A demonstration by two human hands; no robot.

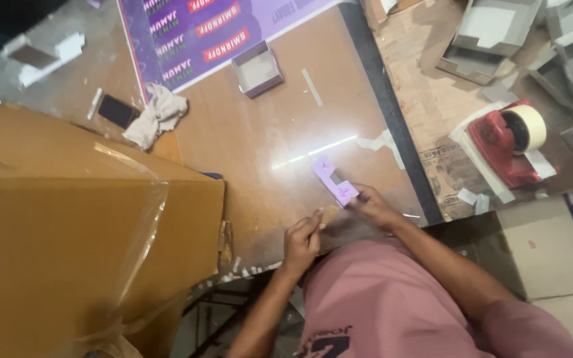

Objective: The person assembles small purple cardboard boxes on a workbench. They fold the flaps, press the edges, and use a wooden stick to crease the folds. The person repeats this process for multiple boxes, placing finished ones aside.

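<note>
Brown worktop [266, 132], near edge: right hand [373, 207] pinches purple box [335, 180], long axis running away-left; left hand [302, 238] grips tan piece [328, 213] just beside it.

The purple box [333, 179] is small, flat and oblong, with a pale window panel on its top face. It lies diagonally on the brown tabletop, near end gripped by the right hand [374, 206]. The tan piece [328, 214] is small and thin, pinched in the left hand [302, 240], just beside the box's near end.
</note>
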